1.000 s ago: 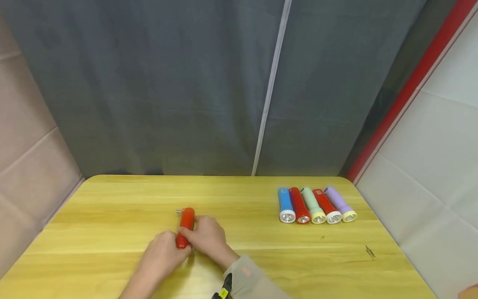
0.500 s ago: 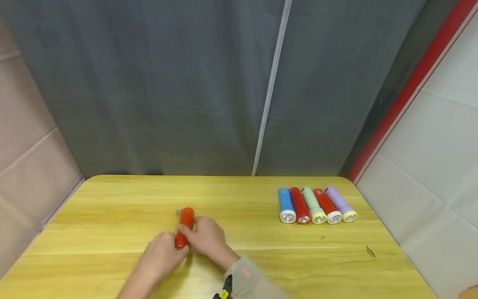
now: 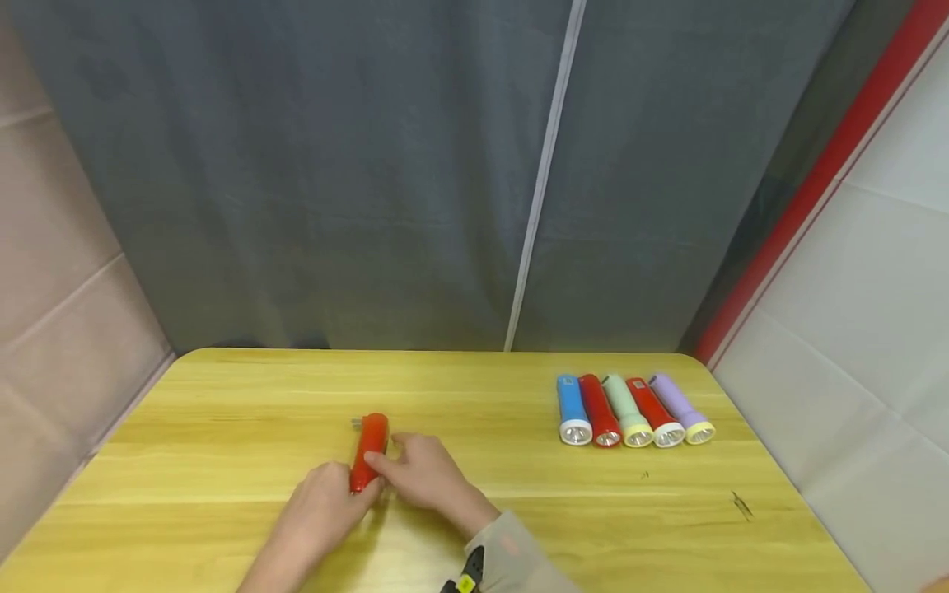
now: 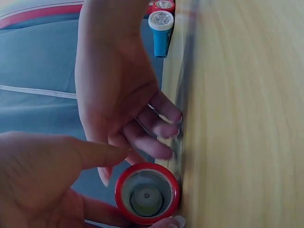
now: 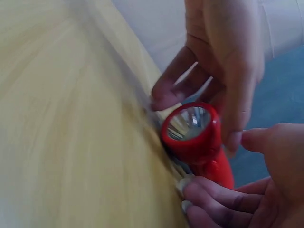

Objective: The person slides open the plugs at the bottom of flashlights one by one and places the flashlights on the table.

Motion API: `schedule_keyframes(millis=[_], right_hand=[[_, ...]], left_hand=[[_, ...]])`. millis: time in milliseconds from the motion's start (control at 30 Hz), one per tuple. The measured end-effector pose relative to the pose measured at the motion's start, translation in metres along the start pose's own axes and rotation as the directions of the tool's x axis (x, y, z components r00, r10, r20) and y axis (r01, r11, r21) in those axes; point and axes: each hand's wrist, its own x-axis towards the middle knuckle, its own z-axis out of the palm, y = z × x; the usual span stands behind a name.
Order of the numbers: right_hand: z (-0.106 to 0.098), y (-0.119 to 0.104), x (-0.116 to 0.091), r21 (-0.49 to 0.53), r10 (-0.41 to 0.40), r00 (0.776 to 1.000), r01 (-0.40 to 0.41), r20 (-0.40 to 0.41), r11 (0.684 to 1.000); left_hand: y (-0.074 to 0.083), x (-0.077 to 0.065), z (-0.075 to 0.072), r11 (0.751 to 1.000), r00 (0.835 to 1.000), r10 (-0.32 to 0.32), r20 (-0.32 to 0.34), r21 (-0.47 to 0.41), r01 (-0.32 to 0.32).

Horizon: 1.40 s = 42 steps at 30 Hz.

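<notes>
My left hand (image 3: 319,506) grips the head end of a red flashlight (image 3: 372,441), held close over the wooden table with its lens toward me. Metal plug prongs (image 3: 357,423) stick out sideways from its far end. In the left wrist view, the left thumb lies beside the red lens ring (image 4: 121,190). My right hand (image 3: 426,473) is at the flashlight's right side, its thumb tip overlapping the body. Its fingers (image 4: 152,126) are loosely extended beside the flashlight. The right wrist view shows the clear lens (image 5: 190,122) between both hands.
Several flashlights lie in a row at the table's right back: a blue one (image 3: 571,403), two red ones (image 3: 597,403), a mint green one (image 3: 625,408) and a purple one (image 3: 676,401). A grey curtain (image 3: 334,181) hangs behind the wooden table (image 3: 222,461).
The right hand has eased slightly to the right, its thumb overlapping less of the flashlight. The left hand keeps its grip. The head view has shifted a little.
</notes>
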Motion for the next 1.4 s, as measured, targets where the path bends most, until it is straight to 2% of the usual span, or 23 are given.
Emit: schedule_keyframes(millis=[233,400,633,733,833,967,1100,1267,1400], right_hand=[[-0.036,0.008,-0.017,-0.016,-0.044,0.999,0.045,0.031,0.999],[-0.070,0.018,-0.029,-0.041,-0.078,0.997,0.078,-0.002,0.996],[-0.116,0.039,-0.038,-0.081,-0.042,0.993,0.033,-0.110,0.996],[-0.132,0.052,-0.041,-0.089,-0.010,0.984,-0.006,-0.176,0.996],[-0.147,0.064,-0.044,-0.120,0.017,0.969,-0.048,-0.247,0.992],[-0.163,0.077,-0.048,-0.182,0.020,0.935,-0.090,-0.353,0.979],[-0.174,0.082,-0.050,-0.219,0.002,0.906,-0.104,-0.423,0.970],[-0.185,0.086,-0.050,-0.222,0.007,0.897,-0.117,-0.441,0.968],[-0.191,0.090,-0.048,-0.229,0.024,0.893,-0.142,-0.450,0.963]], left_hand=[[-0.002,-0.002,-0.004,0.999,0.999,-0.039,0.013,-0.009,0.039],[-0.001,-0.002,-0.007,0.999,0.999,-0.047,-0.003,0.026,0.047],[0.010,-0.006,-0.021,0.980,0.994,0.022,-0.110,0.198,0.000],[0.018,-0.008,-0.025,0.975,0.987,0.058,-0.153,0.220,-0.024],[0.029,-0.009,-0.024,0.973,0.971,0.131,-0.200,0.212,-0.088],[0.049,-0.008,-0.015,0.968,0.956,0.208,-0.206,0.181,-0.172],[0.069,-0.004,-0.001,0.964,0.955,0.249,-0.163,0.136,-0.228],[0.094,0.006,0.022,0.960,0.954,0.278,-0.111,0.058,-0.273],[0.117,0.015,0.046,0.946,0.943,0.322,-0.088,0.006,-0.323]])
